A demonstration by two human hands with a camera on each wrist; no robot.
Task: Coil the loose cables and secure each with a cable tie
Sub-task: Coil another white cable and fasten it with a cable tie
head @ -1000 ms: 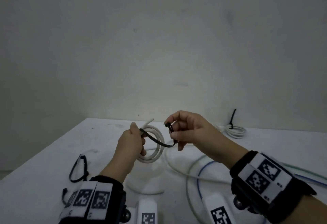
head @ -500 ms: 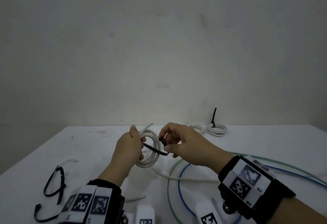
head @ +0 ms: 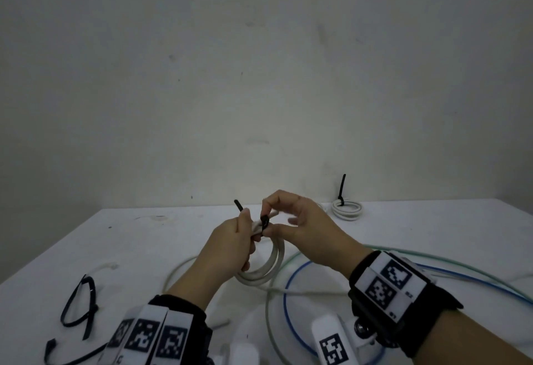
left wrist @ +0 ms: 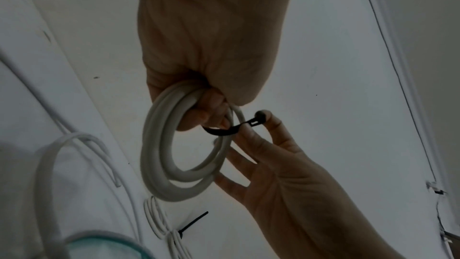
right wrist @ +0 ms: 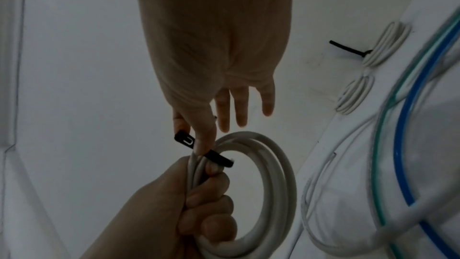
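White coil, gripped in the left hand, now has the black tie wrapped over it, head pinched by the right hand, ready for threading.

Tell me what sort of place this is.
Probably a bare workbench set up for cable tidying: a plain white table against a blank wall, loose cables, spare black ties, and one coil already tied.

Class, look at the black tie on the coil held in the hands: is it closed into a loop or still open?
Open: the black tie wraps the white coil, but its head, pinched by the right hand, is unthreaded.
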